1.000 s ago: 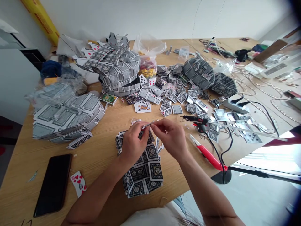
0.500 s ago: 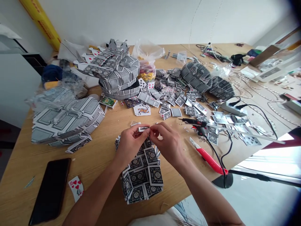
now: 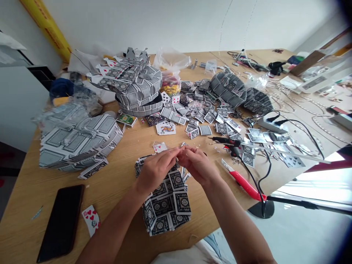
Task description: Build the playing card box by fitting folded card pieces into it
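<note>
My left hand (image 3: pixel 157 169) and my right hand (image 3: pixel 197 164) meet fingertip to fingertip over the far end of a box-like form made of black playing cards (image 3: pixel 164 205). Their fingers are closed together around a small folded playing card, which the fingers now almost wholly hide. The card form stands upright on the table, its patterned card backs facing out and several edges sticking up. Just beyond my left hand lies a loose card with red marks (image 3: pixel 160 147).
A glue gun (image 3: pixel 227 142) and a red-handled cutter (image 3: pixel 244 183) lie on the right. Scattered cards (image 3: pixel 203 117) and larger card-built forms (image 3: pixel 79 139) cover the table's back and left. A phone (image 3: pixel 61 223) and a ten of hearts (image 3: pixel 91 220) lie at front left.
My hands have drawn closer together, and my left fingers have straightened over the small card, covering it. The red-marked card beyond them has come into view.
</note>
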Demonstrator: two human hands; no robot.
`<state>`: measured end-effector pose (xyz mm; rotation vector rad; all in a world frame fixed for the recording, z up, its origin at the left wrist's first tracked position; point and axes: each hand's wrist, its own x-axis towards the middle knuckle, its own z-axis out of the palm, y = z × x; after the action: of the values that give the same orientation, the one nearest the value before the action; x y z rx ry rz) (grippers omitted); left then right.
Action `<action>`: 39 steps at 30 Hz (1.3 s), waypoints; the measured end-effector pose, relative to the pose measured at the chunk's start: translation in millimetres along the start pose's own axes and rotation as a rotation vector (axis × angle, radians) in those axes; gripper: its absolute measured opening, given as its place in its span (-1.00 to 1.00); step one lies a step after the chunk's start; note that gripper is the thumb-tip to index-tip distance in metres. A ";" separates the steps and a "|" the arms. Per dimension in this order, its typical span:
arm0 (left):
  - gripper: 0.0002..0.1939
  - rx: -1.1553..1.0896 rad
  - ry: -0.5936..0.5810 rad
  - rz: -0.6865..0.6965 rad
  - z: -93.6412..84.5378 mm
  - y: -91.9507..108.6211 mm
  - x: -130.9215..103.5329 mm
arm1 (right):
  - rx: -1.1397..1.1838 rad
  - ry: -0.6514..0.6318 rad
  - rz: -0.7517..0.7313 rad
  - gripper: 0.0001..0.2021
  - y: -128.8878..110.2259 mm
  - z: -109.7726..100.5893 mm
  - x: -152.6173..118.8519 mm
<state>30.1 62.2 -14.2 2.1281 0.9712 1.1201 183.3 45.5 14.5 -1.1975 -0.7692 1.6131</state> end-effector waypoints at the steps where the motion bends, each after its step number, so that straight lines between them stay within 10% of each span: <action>1: -0.72 -0.007 -0.032 -0.003 -2.1 -2.1 0.8 | -0.020 -0.080 0.030 -0.86 -3.2 0.0 -3.0; 5: -0.79 -0.068 0.038 -0.140 -16.0 -8.2 7.1 | -0.419 -0.343 0.060 -0.86 -18.5 -11.2 -10.6; 11: -0.69 -0.521 0.241 -0.564 -40.8 -13.4 20.4 | -1.310 0.585 -0.393 -0.69 -21.2 -57.6 -0.6; 19: -0.70 -0.787 0.053 -0.679 -30.2 1.7 18.8 | -1.226 0.039 -0.858 -0.65 -7.8 -7.2 -14.1; 25: -0.60 -0.761 -0.121 -0.606 -36.3 -2.4 16.7 | -1.224 0.030 -0.788 -0.72 -7.0 -8.0 -6.2; 39: -0.75 -0.679 -0.078 -0.493 -37.9 -1.7 15.8 | -1.103 -0.032 -0.646 -0.70 -10.5 -3.8 -15.2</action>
<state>3.5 80.6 11.1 1.2895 0.8520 0.9280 191.2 34.8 27.8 -1.3983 -1.9590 0.6079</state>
